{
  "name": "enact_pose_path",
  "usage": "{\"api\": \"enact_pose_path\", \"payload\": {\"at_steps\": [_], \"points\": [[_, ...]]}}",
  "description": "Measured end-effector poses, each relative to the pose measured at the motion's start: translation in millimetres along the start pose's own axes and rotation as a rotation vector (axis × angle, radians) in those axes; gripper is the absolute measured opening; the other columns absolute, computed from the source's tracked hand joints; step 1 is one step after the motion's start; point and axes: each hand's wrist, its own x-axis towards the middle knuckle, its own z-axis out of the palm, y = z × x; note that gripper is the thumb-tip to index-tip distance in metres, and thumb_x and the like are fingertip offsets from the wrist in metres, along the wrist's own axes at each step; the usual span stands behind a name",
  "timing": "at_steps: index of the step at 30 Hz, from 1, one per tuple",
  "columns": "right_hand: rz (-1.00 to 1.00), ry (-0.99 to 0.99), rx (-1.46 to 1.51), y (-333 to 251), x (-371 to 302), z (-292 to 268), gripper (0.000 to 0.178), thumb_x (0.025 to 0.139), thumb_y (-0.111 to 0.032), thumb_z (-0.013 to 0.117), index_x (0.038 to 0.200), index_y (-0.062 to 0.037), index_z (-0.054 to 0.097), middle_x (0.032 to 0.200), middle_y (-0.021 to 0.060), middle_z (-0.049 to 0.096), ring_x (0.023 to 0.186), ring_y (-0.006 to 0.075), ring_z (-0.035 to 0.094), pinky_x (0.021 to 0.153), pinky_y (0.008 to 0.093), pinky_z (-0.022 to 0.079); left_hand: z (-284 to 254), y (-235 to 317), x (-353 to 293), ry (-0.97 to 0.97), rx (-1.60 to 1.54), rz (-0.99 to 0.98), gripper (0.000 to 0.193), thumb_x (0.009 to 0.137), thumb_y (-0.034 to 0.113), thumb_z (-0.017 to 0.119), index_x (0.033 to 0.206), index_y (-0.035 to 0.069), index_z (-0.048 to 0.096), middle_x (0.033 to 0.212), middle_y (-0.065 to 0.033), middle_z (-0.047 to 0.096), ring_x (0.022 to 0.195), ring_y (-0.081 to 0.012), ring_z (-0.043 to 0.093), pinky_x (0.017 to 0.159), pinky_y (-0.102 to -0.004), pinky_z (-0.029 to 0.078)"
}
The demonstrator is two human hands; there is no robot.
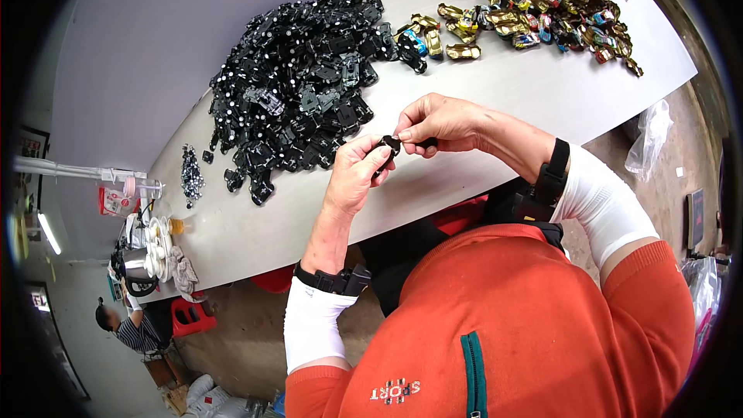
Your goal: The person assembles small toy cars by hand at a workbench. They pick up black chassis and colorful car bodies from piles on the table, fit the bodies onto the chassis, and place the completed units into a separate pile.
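Black and small, the toy-car part (389,144) sits at the fingertips of the left grip (357,166), clamped between thumb and fingers above the near side of the desk (557,93). The right grip (443,124) meets its right side, fingers curled around another dark piece (429,142). Beyond lie 2 piles: black parts (302,70) left, gold and coloured cars (534,0) far right.

At my left I see a steel kettle (136,265) and a red stool (193,326); at right, a clear bag (652,138) (crumpled)
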Motion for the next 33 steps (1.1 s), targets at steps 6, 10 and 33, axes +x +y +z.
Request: {"api": "enact_pose_path", "payload": {"at_steps": [6, 10, 33], "points": [[-0.048, -0.014, -0.044, -1.1, -2.0, -1.9, 0.006, 0.082, -0.006, 0.062, 0.08, 0.0002, 0.061, 0.065, 0.007, 0.059, 0.053, 0.0112, 0.051, 0.048, 0.0232, 0.043, -0.3, 1.8, 0.8, -0.016, -0.01, -0.014, 0.012, 0.087, 0.01, 0.055, 0.091, 0.0, 0.062, 0.066, -0.0023, 0.058, 0.047, -0.0032, 0.043, 0.041, -0.0157, 0.031], [-0.083, -0.007, -0.114, 0.1, -0.3, -1.6, 0.005, 0.081, -0.004, 0.062, 0.079, 0.0002, 0.06, 0.065, 0.0073, 0.059, 0.053, 0.0115, 0.052, 0.048, 0.0235, 0.042, 0.4, 3.9, 0.5, -0.002, 0.002, -0.023, 0.011, 0.087, 0.009, 0.055, 0.09, 0.001, 0.062, 0.065, -0.0022, 0.057, 0.046, -0.0029, 0.043, 0.04, -0.0153, 0.03], [-0.328, 0.216, -0.781, 9.1, 7.5, 12.1, 0.01, 0.08, -0.003, 0.056, 0.079, 0.002, 0.065, 0.059, 0.0028, 0.058, 0.053, 0.0077, 0.051, 0.05, 0.0221, 0.042, 8.2, -9.1, -1.0, 0.124, 0.007, -0.112, 0.013, 0.089, 0.013, 0.054, 0.083, 0.002, 0.057, 0.062, -0.0029, 0.054, 0.04, -0.0042, 0.04, 0.035, -0.0177, 0.026]]}}
